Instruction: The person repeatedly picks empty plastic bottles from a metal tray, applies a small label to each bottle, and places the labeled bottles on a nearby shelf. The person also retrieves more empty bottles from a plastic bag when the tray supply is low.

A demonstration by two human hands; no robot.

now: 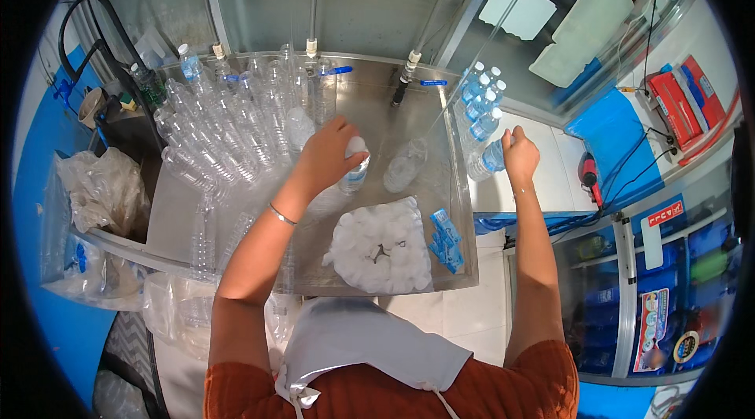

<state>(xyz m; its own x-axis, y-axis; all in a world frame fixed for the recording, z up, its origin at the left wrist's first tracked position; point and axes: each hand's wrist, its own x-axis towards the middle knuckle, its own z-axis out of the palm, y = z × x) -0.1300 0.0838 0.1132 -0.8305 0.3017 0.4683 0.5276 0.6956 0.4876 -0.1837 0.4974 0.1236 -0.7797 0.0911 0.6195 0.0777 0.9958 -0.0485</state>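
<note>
My left hand (328, 153) is around the upper part of a clear plastic bottle (354, 178) with a white cap and blue label, over the steel filling counter (371, 106). At the right, my right hand (521, 156) is closed at the top of another blue-labelled bottle (491, 161) on the white tiled ledge; its fingers hide the cap. An unlabelled clear bottle (406, 165) stands between the hands. Nearer to me lie a clear bag of white bottle caps (380, 248) and blue label sleeves (447, 241).
Many clear bottles (218, 130) crowd the counter's left side. Taps (407, 74) with blue levers hang along the back. Several capped, labelled bottles (481, 100) line the ledge beyond a glass pane. A red-and-black heat gun (590, 174) lies farther right. Plastic bags (103, 189) fill the left edge.
</note>
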